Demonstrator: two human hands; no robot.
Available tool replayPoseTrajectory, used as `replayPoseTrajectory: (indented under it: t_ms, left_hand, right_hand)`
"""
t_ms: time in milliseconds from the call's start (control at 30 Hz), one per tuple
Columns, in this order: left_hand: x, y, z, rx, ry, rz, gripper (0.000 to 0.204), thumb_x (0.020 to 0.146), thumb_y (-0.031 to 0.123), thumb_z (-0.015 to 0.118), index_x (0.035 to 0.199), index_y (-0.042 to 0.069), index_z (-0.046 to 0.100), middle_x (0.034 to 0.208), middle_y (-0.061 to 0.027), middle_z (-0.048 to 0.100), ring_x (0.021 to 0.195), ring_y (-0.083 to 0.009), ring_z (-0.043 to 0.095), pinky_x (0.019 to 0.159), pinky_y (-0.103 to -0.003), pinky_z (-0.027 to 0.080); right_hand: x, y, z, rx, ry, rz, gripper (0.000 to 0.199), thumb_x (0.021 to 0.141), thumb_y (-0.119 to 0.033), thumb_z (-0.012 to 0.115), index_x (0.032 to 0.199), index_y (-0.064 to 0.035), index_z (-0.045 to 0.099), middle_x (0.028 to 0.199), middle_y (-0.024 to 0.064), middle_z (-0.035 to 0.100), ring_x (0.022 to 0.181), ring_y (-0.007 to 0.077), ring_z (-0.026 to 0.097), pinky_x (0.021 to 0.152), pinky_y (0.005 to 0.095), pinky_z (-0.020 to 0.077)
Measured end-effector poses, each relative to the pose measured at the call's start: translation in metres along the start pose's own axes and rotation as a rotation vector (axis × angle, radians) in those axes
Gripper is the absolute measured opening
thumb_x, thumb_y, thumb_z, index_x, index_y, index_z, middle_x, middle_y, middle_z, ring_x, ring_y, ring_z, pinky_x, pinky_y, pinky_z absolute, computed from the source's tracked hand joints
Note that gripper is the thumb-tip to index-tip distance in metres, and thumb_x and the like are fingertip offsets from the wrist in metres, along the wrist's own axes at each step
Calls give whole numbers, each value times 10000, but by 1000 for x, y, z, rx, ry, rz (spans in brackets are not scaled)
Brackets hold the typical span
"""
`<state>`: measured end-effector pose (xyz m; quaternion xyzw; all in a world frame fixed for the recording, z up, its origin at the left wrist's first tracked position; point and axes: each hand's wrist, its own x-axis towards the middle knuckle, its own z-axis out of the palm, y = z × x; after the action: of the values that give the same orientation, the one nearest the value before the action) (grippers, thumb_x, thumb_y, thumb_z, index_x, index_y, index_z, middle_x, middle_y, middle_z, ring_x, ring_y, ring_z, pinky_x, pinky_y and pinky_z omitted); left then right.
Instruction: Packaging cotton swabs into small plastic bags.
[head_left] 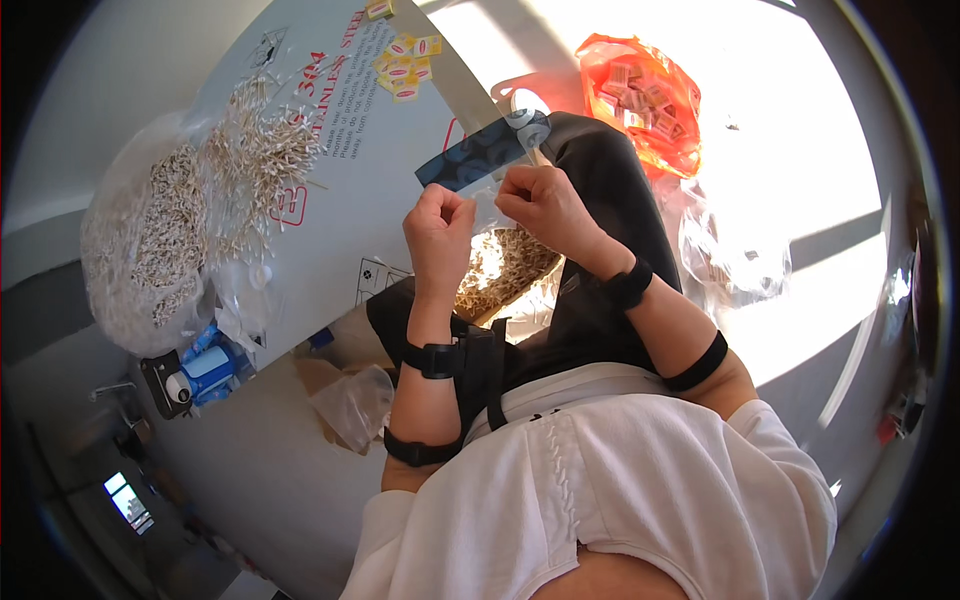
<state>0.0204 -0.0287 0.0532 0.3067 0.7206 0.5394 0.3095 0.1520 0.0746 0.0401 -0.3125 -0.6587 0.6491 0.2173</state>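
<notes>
Nearest, above the lap, the left hand [438, 232] is curled into a loose fist and the right hand [545, 205] is bent beside it, both pinching the lower edge of a small clear plastic bag [483, 160] with a dark strip across it, held up between them. Just beyond and below the hands sits a heap of pale cotton swabs [505, 268] in the lap. Farther off, on the white board [390, 140], loose swabs [262, 150] lie near its left edge beside a full sack of swabs [150, 245], small yellow packets [405, 65] lie near its far edge, and an orange bag [640, 95] lies off its far right corner.
</notes>
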Motion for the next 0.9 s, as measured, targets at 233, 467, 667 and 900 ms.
replayPoseTrajectory:
  t_ms: [233,467,667,900]
  left_hand:
    - [25,7,27,250,-56,416,108,841,-58,589,916,11,626,676,-19,564,570,-91,527,548,-261,453]
    - [58,5,60,-154,-176,55,41,862,-50,563,862,-20,591,691,-9,590,568,-59,549,515,-225,447]
    - [105,0,91,331,-185,483,43,798,-1,636,840,-8,635,724,-94,629,606,-194,615,577,-320,496]
    - [161,-17,111,653,-257,575,114,808,141,713,911,104,742,801,-78,653,756,-222,631,706,-339,516]
  right_hand:
    - [-10,2,-2,270,261,23,279,865,-217,720,713,-37,570,616,15,565,529,94,517,464,275,390]
    - [-12,12,-11,1182,263,508,122,932,-166,651,932,-47,622,786,18,608,603,61,481,472,185,363]
    - [29,39,-26,726,631,237,114,892,-81,679,801,-17,655,700,12,612,571,56,498,469,215,396]
    - [75,85,-39,429,845,165,137,822,-61,706,728,27,658,612,11,588,572,74,510,523,269,420]
